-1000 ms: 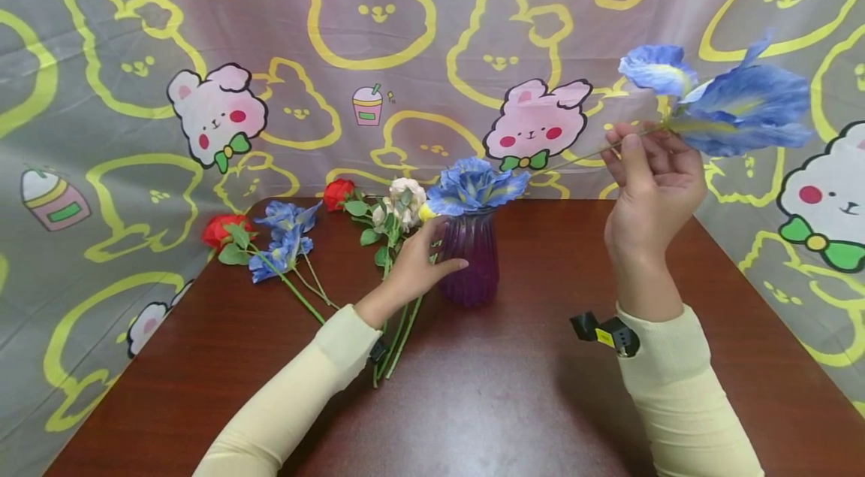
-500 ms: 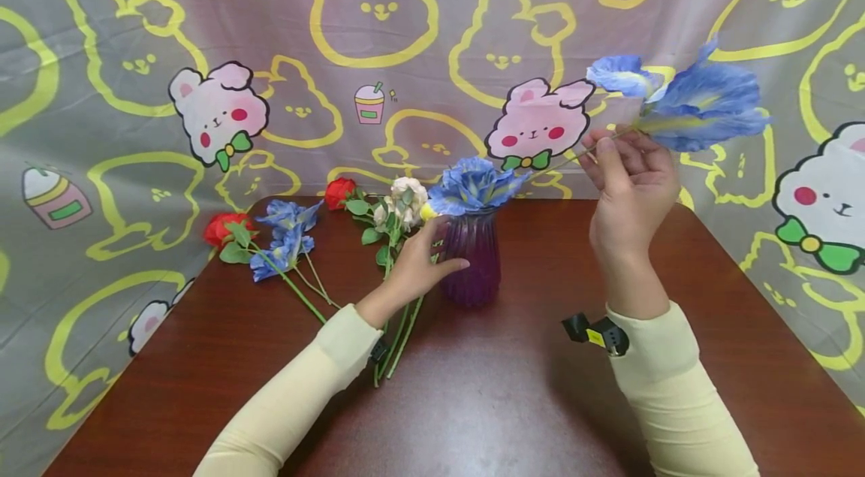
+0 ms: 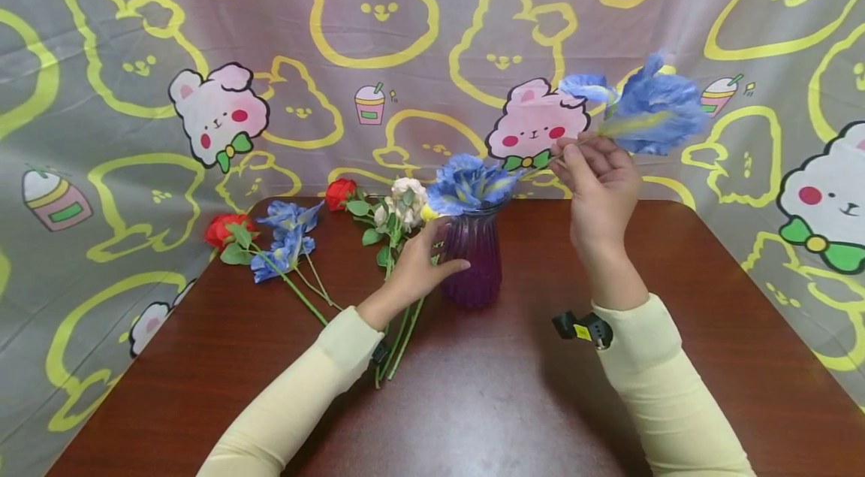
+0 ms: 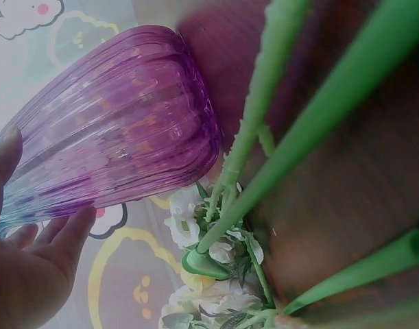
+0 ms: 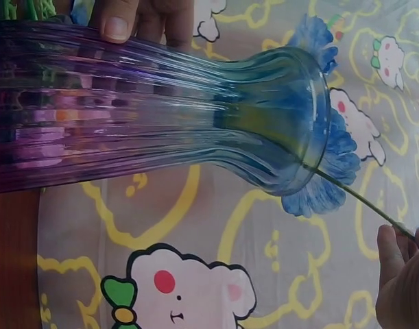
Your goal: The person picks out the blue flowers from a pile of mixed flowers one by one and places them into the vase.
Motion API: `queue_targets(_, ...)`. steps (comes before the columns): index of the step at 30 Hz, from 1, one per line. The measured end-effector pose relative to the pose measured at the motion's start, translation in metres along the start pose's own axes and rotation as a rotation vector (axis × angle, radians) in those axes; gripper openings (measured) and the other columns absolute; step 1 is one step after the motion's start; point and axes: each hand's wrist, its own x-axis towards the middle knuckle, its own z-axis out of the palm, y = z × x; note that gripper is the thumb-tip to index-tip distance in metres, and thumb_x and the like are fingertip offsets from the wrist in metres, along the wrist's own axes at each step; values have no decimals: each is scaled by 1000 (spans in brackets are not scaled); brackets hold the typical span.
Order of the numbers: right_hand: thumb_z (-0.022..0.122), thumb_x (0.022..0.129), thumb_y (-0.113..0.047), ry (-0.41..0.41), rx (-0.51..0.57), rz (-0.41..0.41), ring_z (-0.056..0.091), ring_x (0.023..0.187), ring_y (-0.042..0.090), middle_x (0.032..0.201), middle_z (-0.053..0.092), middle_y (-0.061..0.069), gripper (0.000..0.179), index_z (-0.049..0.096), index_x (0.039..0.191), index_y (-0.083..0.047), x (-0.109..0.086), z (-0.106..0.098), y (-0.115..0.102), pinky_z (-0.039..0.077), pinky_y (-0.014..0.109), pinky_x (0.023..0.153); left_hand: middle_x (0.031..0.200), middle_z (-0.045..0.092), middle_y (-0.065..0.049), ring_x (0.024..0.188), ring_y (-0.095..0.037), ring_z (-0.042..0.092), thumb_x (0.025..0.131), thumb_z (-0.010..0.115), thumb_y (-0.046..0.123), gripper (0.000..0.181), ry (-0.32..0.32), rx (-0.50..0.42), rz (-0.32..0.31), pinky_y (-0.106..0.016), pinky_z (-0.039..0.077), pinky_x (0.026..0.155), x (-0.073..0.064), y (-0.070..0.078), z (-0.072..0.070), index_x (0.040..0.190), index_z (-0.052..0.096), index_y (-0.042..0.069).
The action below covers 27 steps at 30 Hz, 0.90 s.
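Observation:
My left hand (image 3: 415, 263) holds the ribbed glass vase (image 3: 478, 263), purple below and bluish at the neck, upright on the table. Its thumb and fingers lie around the side in the left wrist view. A blue artificial flower (image 3: 469, 184) fills the vase mouth. My right hand (image 3: 604, 195) pinches the thin stem of another blue artificial flower (image 3: 658, 113), up and right of the vase. That stem (image 5: 356, 195) slants down to the vase rim in the right wrist view; how far inside its end lies is hard to tell.
On the wooden table (image 3: 541, 387), white flowers (image 3: 407, 199) and a red rose (image 3: 340, 193) lie left of the vase, their stems toward me. Farther left are another red rose (image 3: 226, 229) and blue flowers (image 3: 287, 236). A patterned curtain (image 3: 432, 26) hangs behind.
My right hand has moved left with the blue flower, closer to the vase, and its bloom has come left too. The left hand has stayed on the vase.

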Motion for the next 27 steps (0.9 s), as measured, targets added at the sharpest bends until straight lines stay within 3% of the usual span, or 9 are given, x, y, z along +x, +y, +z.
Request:
queue_targets(13,73,85,0,-5,-52,14,70,85,25,92,69,19,22,61,103,6,5,0,8,57,31,75,129,57,-21,119,-28,56,81,81,18,73,12,-4,9,-34,50,93,-1,-2,1,141,42,3)
queue_targets(20,73,84,2,9,-70,17,70,82,24,91,70,18,20,62,101,6,6,-2,8,57,30,73,133,55,-19,122,-27,54,82,80,21,74,1,-5,-16,-33,49,93,-2,-1,1,142,41,5)
queue_targets(27,70,87,2,-52,-148,20,70,82,22,90,70,14,19,59,103,7,7,1,15,57,30,73,133,55,-18,122,-25,54,82,80,22,74,0,1,-21,-33,49,94,-1,-1,2,143,41,6)
